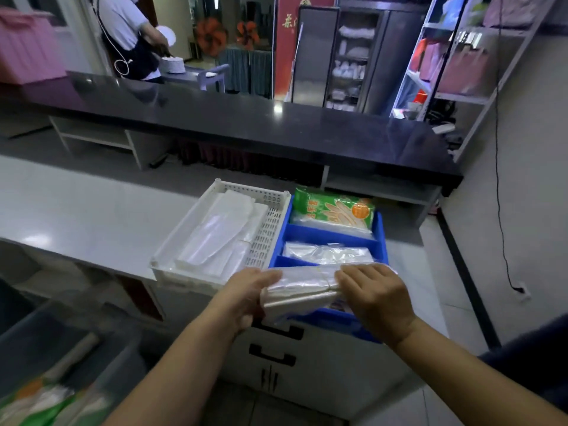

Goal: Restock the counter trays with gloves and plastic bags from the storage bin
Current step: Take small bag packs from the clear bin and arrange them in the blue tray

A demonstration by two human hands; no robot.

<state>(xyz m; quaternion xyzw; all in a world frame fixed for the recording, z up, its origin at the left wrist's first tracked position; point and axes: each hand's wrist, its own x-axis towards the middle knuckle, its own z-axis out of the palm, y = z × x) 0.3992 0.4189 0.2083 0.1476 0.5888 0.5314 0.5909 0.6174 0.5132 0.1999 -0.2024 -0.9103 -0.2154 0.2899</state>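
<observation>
My left hand and my right hand both grip a bundle of clear plastic bags, held over the near compartment of the blue divided tray. The tray's far compartment holds a green glove packet; its middle one holds clear bags. To the left sits a white perforated tray with flat clear bags. The grey storage bin is at the lower left, with green packets and a roll inside.
Both trays rest at the right end of a white counter above a cabinet with black handles. A long dark counter runs behind. A person stands at the far left back. Shelving lines the right.
</observation>
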